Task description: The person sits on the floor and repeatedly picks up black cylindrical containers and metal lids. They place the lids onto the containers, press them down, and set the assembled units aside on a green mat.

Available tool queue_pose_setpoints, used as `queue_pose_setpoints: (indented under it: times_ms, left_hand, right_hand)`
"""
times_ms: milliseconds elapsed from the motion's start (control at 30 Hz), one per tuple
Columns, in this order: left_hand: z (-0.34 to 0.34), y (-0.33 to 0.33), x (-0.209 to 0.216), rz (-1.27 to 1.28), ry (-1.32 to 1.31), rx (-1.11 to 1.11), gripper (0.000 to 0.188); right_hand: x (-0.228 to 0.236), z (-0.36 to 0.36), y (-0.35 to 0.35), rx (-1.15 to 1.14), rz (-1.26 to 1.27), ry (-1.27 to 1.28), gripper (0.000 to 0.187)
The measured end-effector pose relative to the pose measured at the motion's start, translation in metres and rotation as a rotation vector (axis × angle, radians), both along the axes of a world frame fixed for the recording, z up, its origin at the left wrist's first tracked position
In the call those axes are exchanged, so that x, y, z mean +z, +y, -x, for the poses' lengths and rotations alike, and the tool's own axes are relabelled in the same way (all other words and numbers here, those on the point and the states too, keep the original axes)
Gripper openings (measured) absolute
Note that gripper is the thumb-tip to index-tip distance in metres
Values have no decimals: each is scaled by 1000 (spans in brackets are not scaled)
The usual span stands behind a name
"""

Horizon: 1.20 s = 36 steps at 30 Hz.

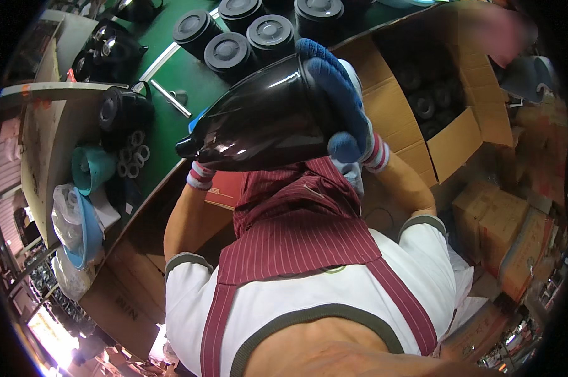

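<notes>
Two gloved hands (340, 107) grip a glossy black tapered shell (259, 119).

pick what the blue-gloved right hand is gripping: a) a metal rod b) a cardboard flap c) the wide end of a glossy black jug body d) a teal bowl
c, the right hand in its blue glove wraps over the wide end of the glossy black jug body, which is held tilted above the green table, while the left hand is mostly hidden under its narrow end.
</notes>
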<state>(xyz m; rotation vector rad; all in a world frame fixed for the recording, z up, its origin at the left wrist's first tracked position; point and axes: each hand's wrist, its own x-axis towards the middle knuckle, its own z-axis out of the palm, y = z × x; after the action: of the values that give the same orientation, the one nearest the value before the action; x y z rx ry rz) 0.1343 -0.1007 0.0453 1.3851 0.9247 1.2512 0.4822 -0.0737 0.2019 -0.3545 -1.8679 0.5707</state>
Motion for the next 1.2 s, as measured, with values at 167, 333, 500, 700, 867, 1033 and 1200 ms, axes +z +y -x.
queue_pose_setpoints:
  times_ms: [167,333,500,700,867,1033,1200]
  left_hand:
    - [-43,14,123,-288,308,13,44]
    - [-49,30,161,-410,533,-12,35]
    - [-68,28,143,14,48,-68,41]
    - [-117,9,210,-50,116,-260,59]
    - [-142,-1,242,-415,369,-272,56]
    - [-154,0,247,-450,360,-301,56]
    - [-142,-9,220,-280,187,-231,58]
  right_hand:
    - [-14,9,-32,96,615,490,59]
    - [-49,-9,-31,-114,600,292,58]
    - [-50,-17,-30,-147,642,376,57]
    - [-117,-72,-34,291,936,786,54]
    - [-133,-53,-35,619,973,1054,63]
    - [-157,-61,-46,476,1006,1063,64]
    - [-134,-95,-29,299,1057,895,57]
